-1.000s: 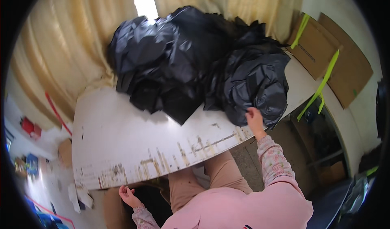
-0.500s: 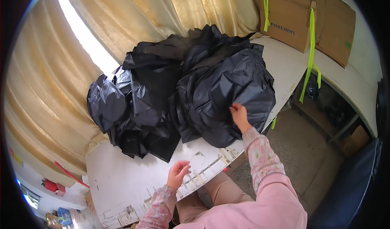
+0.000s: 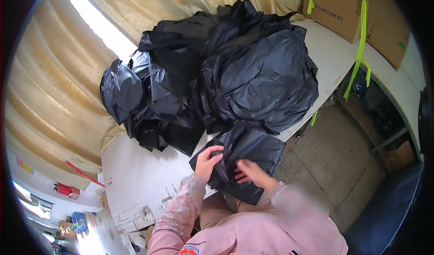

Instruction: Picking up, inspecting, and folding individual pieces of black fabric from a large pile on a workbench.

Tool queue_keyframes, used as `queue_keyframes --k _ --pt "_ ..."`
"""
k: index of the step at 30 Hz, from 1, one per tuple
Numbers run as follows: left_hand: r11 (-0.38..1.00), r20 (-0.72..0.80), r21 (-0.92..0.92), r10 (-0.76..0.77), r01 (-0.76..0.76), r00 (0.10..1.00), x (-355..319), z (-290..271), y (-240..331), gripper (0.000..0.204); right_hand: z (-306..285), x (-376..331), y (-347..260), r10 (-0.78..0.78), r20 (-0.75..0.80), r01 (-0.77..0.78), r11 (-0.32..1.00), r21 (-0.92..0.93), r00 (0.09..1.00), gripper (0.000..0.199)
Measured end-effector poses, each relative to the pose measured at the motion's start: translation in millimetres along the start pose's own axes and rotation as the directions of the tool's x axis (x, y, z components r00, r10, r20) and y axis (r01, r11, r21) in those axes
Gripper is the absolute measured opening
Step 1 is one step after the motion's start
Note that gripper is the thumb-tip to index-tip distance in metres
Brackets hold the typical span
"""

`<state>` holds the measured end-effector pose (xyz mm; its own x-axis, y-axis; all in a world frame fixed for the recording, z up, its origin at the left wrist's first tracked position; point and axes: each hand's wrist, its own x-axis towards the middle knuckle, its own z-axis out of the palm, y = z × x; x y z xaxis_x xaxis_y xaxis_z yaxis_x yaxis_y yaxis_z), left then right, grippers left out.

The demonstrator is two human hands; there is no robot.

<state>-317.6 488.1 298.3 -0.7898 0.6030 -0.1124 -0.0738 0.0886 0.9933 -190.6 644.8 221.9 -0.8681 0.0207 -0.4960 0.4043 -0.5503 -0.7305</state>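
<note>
In front of me, a thin, shiny black piece (image 3: 257,146) like a flat bag or folded fabric hangs partly over the table's front edge, above my lap. My left hand (image 3: 206,163) has its thumb and fingers curled together on a raised fold at the piece's left part. Over the middle of the same piece lies my right hand (image 3: 253,173), its fingers apart and slightly blurred. Just beyond it rises a big heap of similar crumpled black pieces (image 3: 266,78), which spreads left to a second bunch (image 3: 167,85).
The white table (image 3: 135,173) has a worn, scuffed front edge. Gold curtains (image 3: 49,74) hang behind and to the left. At the far right stand cardboard boxes (image 3: 334,11) with a neon yellow strip (image 3: 359,47). A dark padded seat (image 3: 384,210) is at lower right.
One black piece has come off the right-hand heap toward me. My right hand has drawn back from the heap, and my left hand has moved onto the piece. The view has tilted down.
</note>
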Motion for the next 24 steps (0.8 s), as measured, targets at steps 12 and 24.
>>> queue_keyframes --k 12,24 --pt "0.945 0.729 0.296 -0.13 -0.139 0.673 -132.8 -48.7 46.1 0.033 82.5 -33.6 -118.4 -0.397 0.188 0.343 0.901 0.264 0.898 0.025" --pt "0.551 0.198 0.772 0.268 -0.318 0.943 -108.5 -114.2 111.9 0.113 157.2 -81.8 -139.8 -0.429 0.842 0.932 0.293 -0.213 0.327 0.019"
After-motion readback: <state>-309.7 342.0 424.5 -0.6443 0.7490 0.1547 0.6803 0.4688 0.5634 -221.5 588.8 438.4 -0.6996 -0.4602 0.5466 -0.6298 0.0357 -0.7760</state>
